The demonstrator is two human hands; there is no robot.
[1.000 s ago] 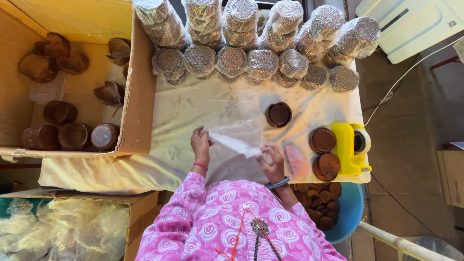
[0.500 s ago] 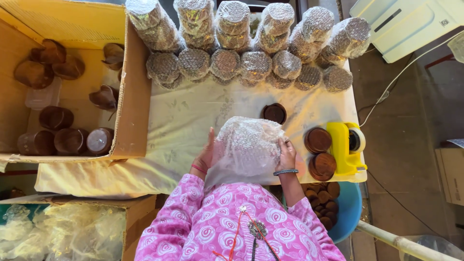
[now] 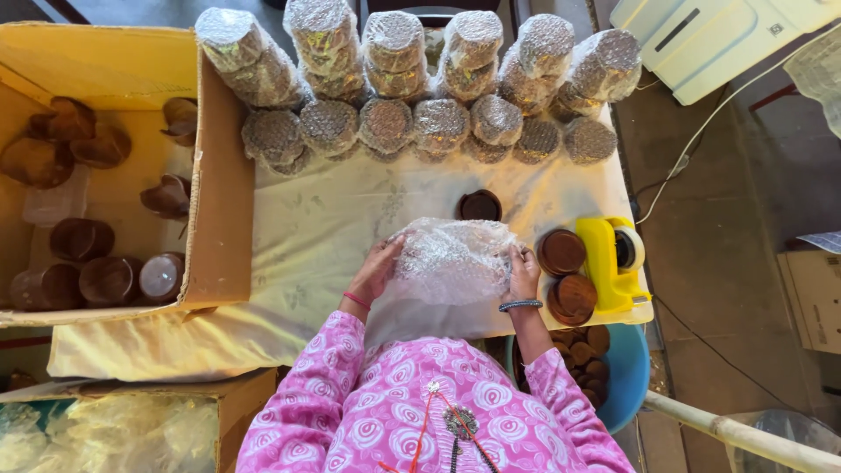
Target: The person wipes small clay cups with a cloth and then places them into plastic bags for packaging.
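with my left hand (image 3: pixel 375 270) and right hand (image 3: pixel 524 270) each gripping an edge of the bubble wrap (image 3: pixel 451 261), i judge it could sag and knock the dark cup (image 3: pixel 479 206) just behind it.

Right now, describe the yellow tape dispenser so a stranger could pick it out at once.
Start at the cloth-covered table and go to its right edge. Beside the person's right hand, just past two stacks of round brown lids, stands the tape dispenser. It is the only bright yellow thing there.

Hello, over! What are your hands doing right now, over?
Left hand and right hand gripping clear bubble-wrap sheet. Dark round wooden cup just beyond. Nothing blocking.
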